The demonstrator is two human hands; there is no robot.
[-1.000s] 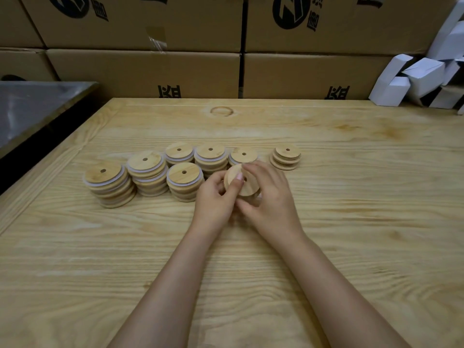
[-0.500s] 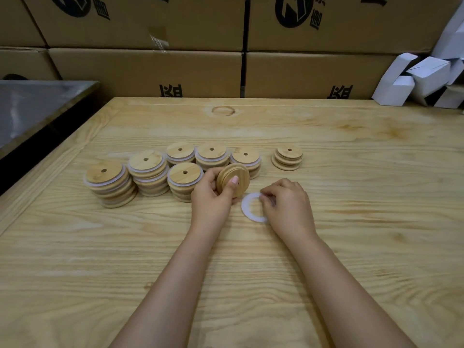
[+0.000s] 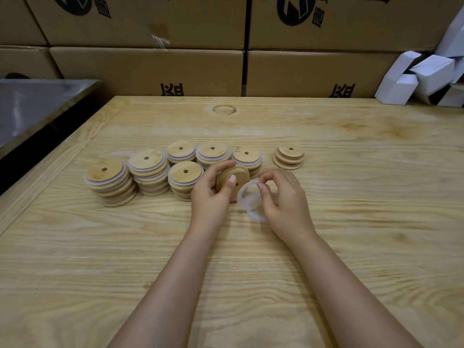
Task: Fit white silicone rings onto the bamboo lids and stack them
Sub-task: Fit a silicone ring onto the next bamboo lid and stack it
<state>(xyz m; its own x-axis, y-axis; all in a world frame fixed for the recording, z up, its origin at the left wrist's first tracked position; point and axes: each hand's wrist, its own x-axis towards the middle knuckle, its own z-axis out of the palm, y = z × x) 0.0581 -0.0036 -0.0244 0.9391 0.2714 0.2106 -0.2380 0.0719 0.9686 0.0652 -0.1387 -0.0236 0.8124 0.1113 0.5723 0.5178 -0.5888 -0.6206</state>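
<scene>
My left hand (image 3: 211,197) grips a bamboo lid (image 3: 234,179) on edge, thumb on its face. Just right of it, my right hand (image 3: 283,199) pinches a white silicone ring (image 3: 247,200) and holds it tilted, lifted off the wooden table (image 3: 351,197), close to the lid. Several stacks of ringed lids (image 3: 150,172) stand in two rows behind and left of my hands. A short stack of lids without rings (image 3: 288,158) sits apart on the right.
Cardboard boxes (image 3: 150,69) wall off the table's far edge. Small white boxes (image 3: 421,79) pile up at the back right. A dark metal surface (image 3: 32,106) lies beyond the table's left edge.
My left hand took the lid alone and turned it on edge. My right hand picked the white ring off the table and raised it toward the lid.
</scene>
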